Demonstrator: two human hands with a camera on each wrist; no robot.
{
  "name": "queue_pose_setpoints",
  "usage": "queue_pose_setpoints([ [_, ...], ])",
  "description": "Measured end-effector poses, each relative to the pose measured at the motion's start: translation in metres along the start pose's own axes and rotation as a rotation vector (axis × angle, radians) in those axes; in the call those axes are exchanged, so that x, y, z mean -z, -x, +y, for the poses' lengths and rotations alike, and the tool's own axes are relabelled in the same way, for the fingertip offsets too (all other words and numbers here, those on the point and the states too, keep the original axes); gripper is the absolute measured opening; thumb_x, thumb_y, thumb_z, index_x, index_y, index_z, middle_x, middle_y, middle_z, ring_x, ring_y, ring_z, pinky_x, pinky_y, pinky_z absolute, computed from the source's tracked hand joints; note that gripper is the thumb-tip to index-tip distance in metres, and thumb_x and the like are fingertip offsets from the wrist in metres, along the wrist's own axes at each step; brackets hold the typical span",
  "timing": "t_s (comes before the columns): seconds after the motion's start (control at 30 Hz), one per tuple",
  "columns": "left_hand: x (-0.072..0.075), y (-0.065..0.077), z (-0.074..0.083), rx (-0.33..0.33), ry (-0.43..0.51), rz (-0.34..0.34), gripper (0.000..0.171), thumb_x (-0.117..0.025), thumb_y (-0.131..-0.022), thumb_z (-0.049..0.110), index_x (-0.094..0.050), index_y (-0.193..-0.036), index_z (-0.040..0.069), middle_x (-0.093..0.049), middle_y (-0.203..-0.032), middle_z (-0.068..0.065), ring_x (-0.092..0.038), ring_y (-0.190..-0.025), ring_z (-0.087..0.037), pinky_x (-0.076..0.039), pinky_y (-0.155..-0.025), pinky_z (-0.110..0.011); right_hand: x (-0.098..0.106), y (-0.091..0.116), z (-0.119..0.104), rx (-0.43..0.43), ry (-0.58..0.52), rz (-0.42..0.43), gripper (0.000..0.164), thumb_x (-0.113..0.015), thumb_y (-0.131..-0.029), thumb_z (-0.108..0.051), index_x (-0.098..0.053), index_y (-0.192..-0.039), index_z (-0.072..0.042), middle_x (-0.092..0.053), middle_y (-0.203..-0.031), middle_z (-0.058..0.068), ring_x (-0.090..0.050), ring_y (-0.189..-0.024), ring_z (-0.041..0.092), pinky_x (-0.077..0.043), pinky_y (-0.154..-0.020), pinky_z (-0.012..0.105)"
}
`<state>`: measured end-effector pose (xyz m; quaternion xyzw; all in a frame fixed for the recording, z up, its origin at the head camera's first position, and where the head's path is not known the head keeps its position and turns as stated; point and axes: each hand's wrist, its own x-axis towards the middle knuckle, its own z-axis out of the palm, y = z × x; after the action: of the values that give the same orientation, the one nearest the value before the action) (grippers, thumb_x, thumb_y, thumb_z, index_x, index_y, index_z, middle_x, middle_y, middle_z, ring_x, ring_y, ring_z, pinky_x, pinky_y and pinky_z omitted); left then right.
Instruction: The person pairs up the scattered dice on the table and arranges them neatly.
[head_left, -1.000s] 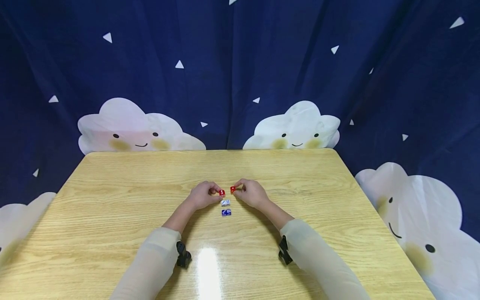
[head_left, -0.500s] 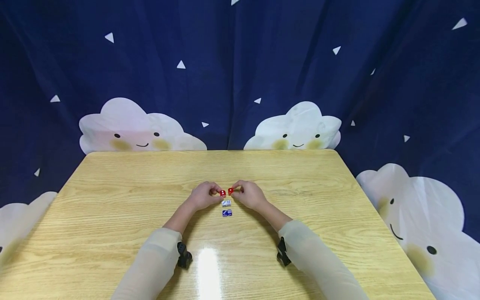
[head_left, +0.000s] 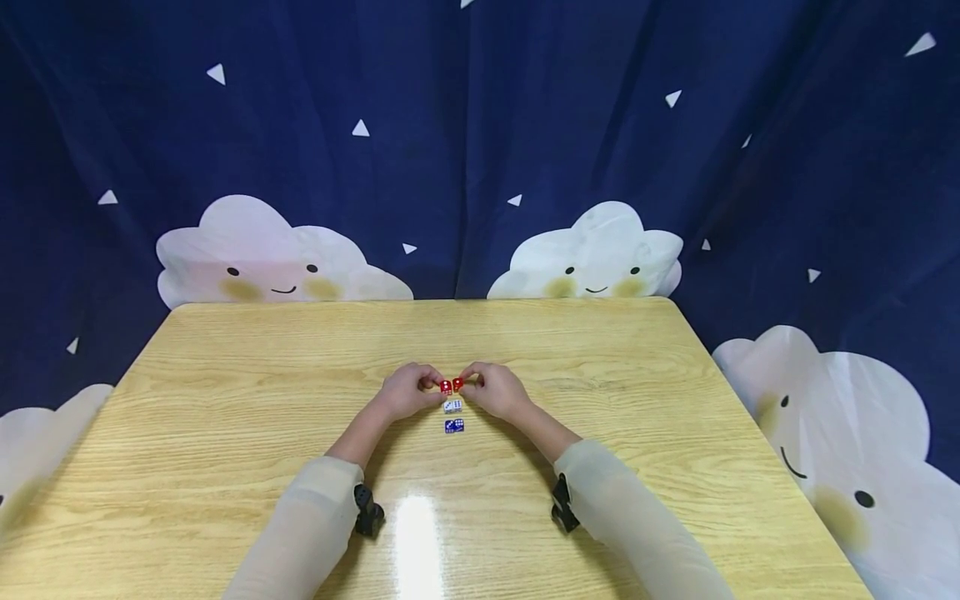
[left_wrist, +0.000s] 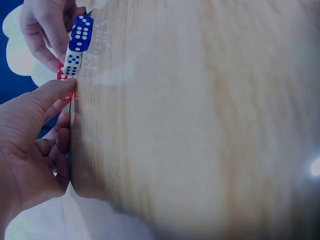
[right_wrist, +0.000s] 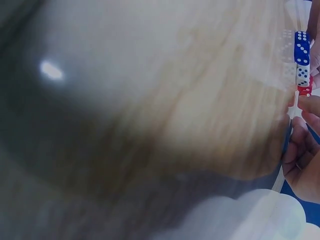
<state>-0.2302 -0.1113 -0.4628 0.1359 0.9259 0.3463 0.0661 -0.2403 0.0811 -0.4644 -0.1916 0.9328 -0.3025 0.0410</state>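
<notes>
In the head view my left hand (head_left: 407, 391) pinches a red die (head_left: 446, 387) between thumb and finger at the table's middle. Facing it, my right hand (head_left: 497, 390) pinches another red die (head_left: 458, 384), and the two dice stand side by side, almost or just touching. Nearer to me lies a pair of white dice (head_left: 452, 407), and nearer still a pair of blue dice (head_left: 454, 426). The left wrist view shows the blue dice (left_wrist: 81, 33) in front of the white dice (left_wrist: 73, 64), with the red ones partly hidden behind my thumb.
The wooden table (head_left: 247, 417) reaches out on all sides of the dice. Behind it hangs a dark blue curtain (head_left: 420, 167) with white clouds and triangles. A black wrist device (head_left: 368, 511) sits on the left sleeve, another (head_left: 564, 505) on the right.
My right hand has moved left with its red die, narrowing the gap to the other red die. The left hand has stayed nearly still.
</notes>
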Motion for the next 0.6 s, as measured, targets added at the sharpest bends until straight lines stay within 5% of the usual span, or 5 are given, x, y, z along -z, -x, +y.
queue_pose_setpoints([
  [0.6,-0.0015,-0.0017,-0.0029,-0.002,-0.007,-0.009,0.020,-0.074,-0.080,0.025,-0.068,-0.095,0.014,-0.057,-0.085,-0.001,-0.049,-0.078,-0.014,-0.038,-0.069,-0.027,-0.0019,-0.0017,0.0028,0.001,-0.006,-0.013,0.021,-0.069,-0.084,-0.024,-0.068,-0.101,-0.012,-0.053,-0.061,-0.004,-0.042,-0.051,0.006,-0.031,-0.047,0.019],
])
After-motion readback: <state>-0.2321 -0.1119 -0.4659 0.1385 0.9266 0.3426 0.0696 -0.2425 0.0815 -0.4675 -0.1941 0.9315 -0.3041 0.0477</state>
